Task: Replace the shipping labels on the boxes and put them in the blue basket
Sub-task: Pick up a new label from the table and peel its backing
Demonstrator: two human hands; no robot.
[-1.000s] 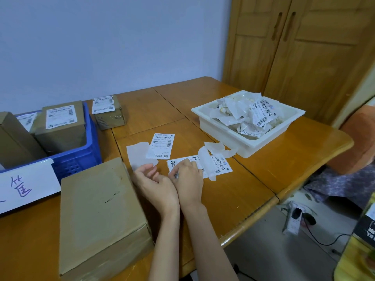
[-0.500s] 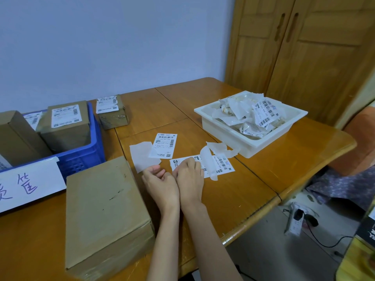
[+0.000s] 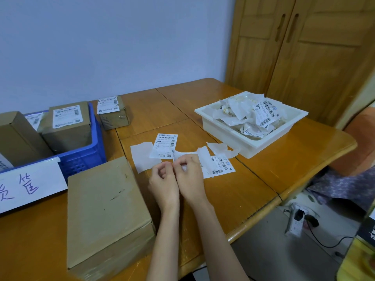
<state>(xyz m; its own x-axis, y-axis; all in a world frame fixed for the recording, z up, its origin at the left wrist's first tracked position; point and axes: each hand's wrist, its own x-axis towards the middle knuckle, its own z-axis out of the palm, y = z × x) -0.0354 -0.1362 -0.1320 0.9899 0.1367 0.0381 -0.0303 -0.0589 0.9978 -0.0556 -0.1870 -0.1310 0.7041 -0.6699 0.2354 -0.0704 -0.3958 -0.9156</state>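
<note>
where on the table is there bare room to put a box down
Bare wood lies behind the white tray, toward the wall, and between the small box and that tray. Another patch runs right of the hands to the table edge. It is crowded around the loose labels and the big box.

Home room: wooden wardrobe (image 3: 304, 57), dining table (image 3: 263, 179), parcels.

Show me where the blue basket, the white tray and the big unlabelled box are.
blue basket (image 3: 97, 136): head view, on its right side wall.
white tray (image 3: 223, 131): head view, on its front left wall.
big box (image 3: 103, 201): head view, on the middle of its bare top face.
</note>
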